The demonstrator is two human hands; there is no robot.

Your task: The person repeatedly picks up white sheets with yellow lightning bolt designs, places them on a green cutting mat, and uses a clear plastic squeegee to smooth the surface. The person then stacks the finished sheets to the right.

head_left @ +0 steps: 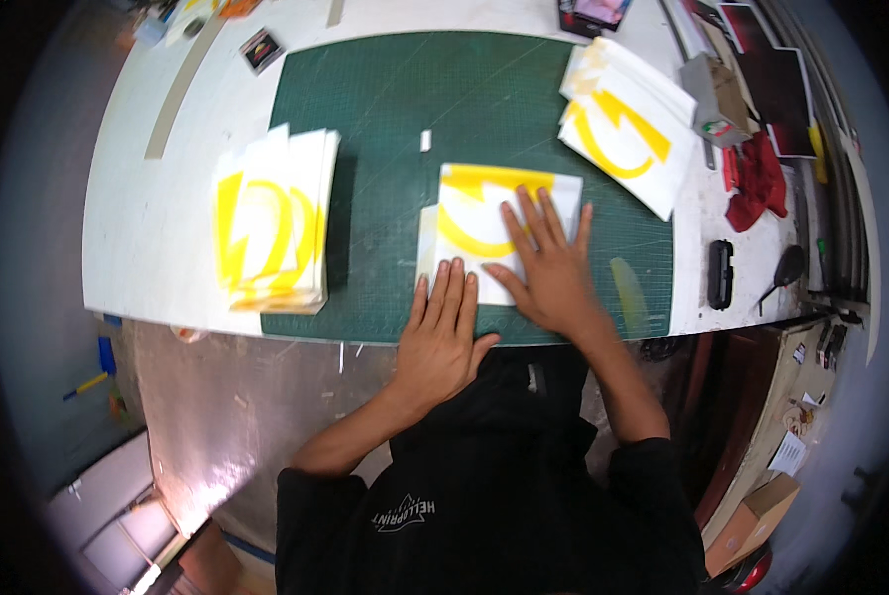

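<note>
Head view: left hand (440,332) lay flat, fingers together, holding nothing, at the near edge of the green cutting mat (385,109). Right hand (548,268) pressed, fingers spread, on the white sheet with yellow print (484,223) at mat centre. Sheet stack (271,223) overlapped the mat's left edge; another stack (628,124) sat at its far right corner, all on the tabletop (157,228).

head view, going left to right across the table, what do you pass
stack of white sheets with yellow curved shapes → small white strip on the green cutting mat → white sheet with yellow arc under both hands → fanned pile of white-and-yellow sheets → red cloth
</note>
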